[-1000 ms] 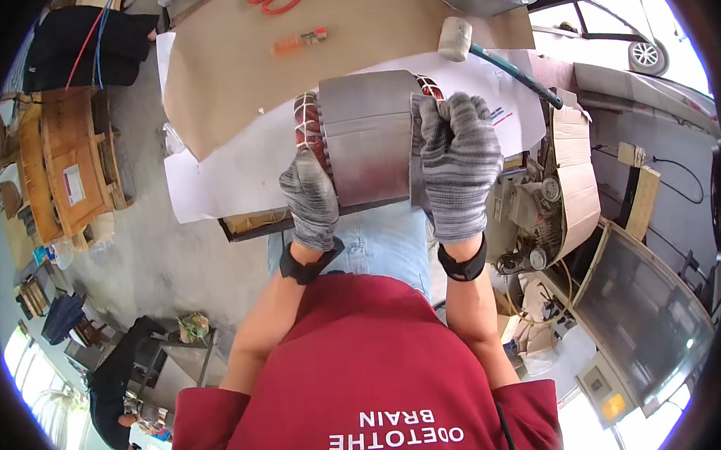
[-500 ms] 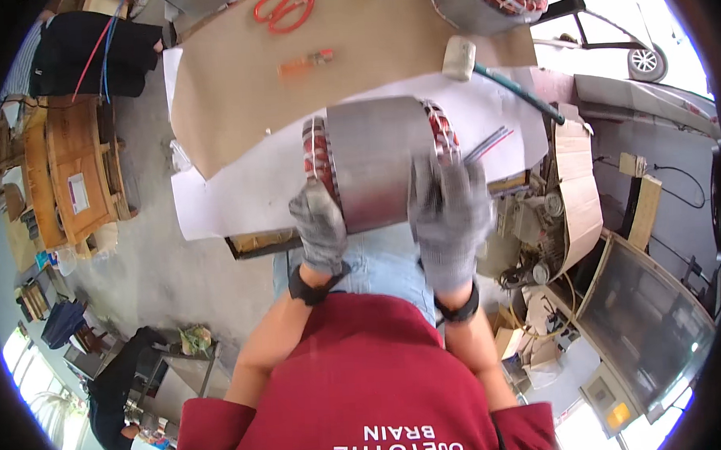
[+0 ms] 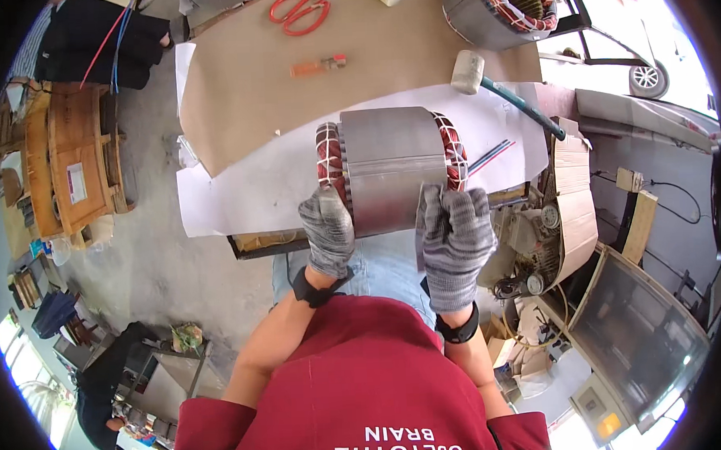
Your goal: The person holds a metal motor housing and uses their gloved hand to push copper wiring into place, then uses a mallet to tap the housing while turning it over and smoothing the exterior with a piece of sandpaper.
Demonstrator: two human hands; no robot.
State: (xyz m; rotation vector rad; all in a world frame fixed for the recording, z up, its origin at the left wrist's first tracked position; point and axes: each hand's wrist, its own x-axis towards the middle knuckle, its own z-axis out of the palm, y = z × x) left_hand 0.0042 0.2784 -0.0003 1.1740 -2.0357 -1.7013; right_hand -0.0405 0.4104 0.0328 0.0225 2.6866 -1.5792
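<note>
A motor stator [image 3: 394, 147] lies on its side at the near edge of the white sheet, its grey metal body crosswise before me. Red windings laced with white cord ring both of its ends. My left hand [image 3: 327, 233], in a grey knit glove, is closed at the near part of the left winding [image 3: 329, 155]. At the right end, below the other winding [image 3: 453, 150], my gloved right hand [image 3: 458, 249] has its fingers curled in; what they hold, if anything, is hidden. Several thin coloured leads [image 3: 490, 156] stick out beside that right winding.
On the brown paper [image 3: 242, 93] lie red-handled scissors [image 3: 299, 12] and an orange-handled screwdriver [image 3: 318, 65]. A mallet [image 3: 468, 71] with a green handle rests at the right. Behind it stands a second stator [image 3: 480, 19]. A cardboard sheet [image 3: 577, 199] borders the table's right side.
The view has shifted slightly, and the stator, blurred before, is sharp with a seam showing across its body. My right hand has drawn back toward me a little, its fingers more curled.
</note>
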